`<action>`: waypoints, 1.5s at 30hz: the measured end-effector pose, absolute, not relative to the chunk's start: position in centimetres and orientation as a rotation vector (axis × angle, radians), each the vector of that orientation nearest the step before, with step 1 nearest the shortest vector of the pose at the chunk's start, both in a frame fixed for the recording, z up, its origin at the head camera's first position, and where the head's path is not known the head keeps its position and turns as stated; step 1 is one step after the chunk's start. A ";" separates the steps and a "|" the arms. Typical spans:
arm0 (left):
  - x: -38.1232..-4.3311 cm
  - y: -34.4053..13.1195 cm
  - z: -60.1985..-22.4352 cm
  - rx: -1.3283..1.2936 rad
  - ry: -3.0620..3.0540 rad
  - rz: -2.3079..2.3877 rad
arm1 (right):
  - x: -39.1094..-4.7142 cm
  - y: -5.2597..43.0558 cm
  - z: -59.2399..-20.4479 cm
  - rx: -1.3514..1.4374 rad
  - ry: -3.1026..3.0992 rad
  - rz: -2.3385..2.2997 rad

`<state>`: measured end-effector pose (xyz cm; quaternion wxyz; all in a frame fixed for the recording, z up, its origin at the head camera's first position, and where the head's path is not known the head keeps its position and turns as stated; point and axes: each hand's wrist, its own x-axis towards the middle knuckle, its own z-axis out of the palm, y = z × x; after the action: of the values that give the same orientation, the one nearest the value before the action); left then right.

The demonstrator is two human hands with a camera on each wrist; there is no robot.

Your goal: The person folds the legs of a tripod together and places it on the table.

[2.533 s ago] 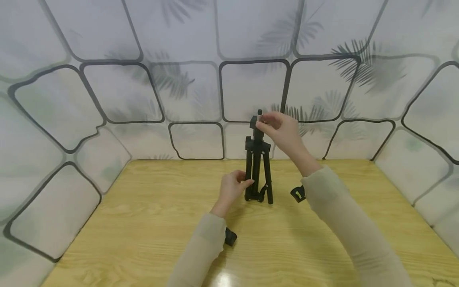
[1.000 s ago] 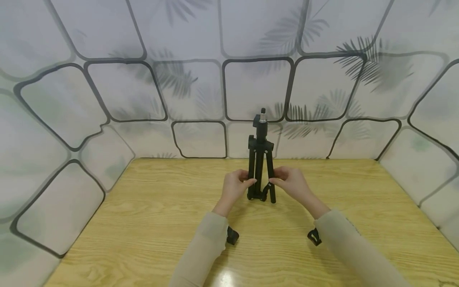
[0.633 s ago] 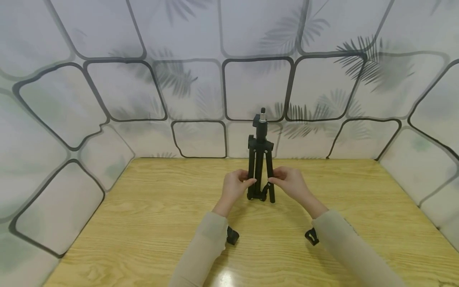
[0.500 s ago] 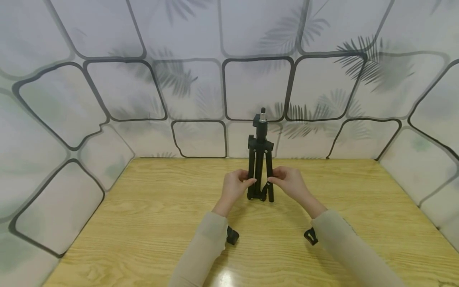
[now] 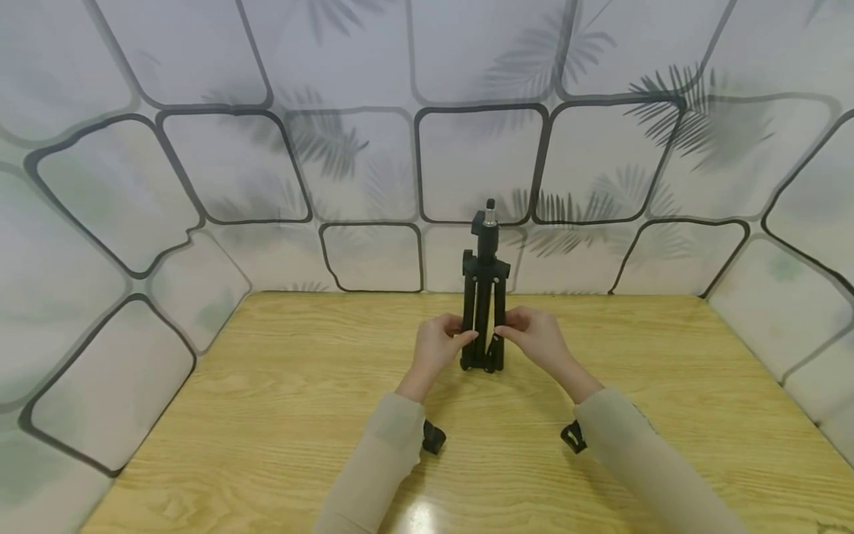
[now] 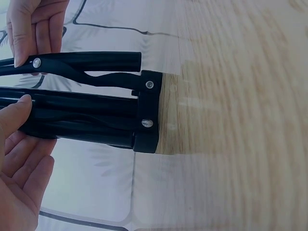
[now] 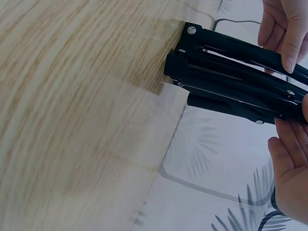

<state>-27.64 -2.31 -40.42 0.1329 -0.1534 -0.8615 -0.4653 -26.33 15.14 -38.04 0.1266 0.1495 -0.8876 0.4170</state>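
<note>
A black tripod (image 5: 488, 245) stands upright on the wooden table, a silver stud with a dark tip at its top. Its legs lie close to the centre column. My left hand (image 5: 436, 347) pinches the left leg between thumb and fingers. On the other side, my right hand (image 5: 539, 343) grips the right leg (image 5: 500, 297) low down, thumb in front. The left wrist view shows the bottom hub (image 6: 150, 113) with its riveted braces; one leg's end (image 6: 134, 61) sits slightly apart from it. Behind the tripod, my right fingers are partly hidden in the head view.
The wooden table (image 5: 280, 415) reaches back to a pale wall covering (image 5: 373, 163) with dark outlines and leaf prints, which also closes in both sides. A black device hangs under each wrist, the left one (image 5: 434, 438) and the right one (image 5: 573, 436).
My right hand came down from the tripod's top to the right leg and moved it inward to the left, closer to the column. My left hand kept its hold on the left leg.
</note>
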 end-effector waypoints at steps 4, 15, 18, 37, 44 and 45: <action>-27.6 -2.3 -40.4 -0.456 -2.489 -1.356 | -26.5 15.1 -38.1 0.446 -2.569 1.229; -27.7 -2.0 -40.3 -0.449 -2.487 -1.353 | -26.9 14.9 -38.3 0.459 -2.517 1.245; -27.7 -2.0 -40.3 -0.456 -2.480 -1.369 | -26.9 14.9 -38.2 0.453 -2.523 1.260; -27.8 -2.4 -40.8 -0.483 -2.407 -1.410 | -26.7 14.6 -38.6 0.475 -2.491 1.322; -27.9 -2.4 -40.9 -0.459 -2.373 -1.429 | -26.3 14.4 -38.7 0.482 -2.469 1.312; -27.9 -2.4 -40.9 -0.454 -2.369 -1.435 | -26.3 14.3 -38.7 0.479 -2.464 1.311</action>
<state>-27.93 -2.45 -40.88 0.1668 -0.1594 -0.8323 -0.5041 -26.31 14.33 -38.71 0.1544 0.1671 -0.8596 0.4575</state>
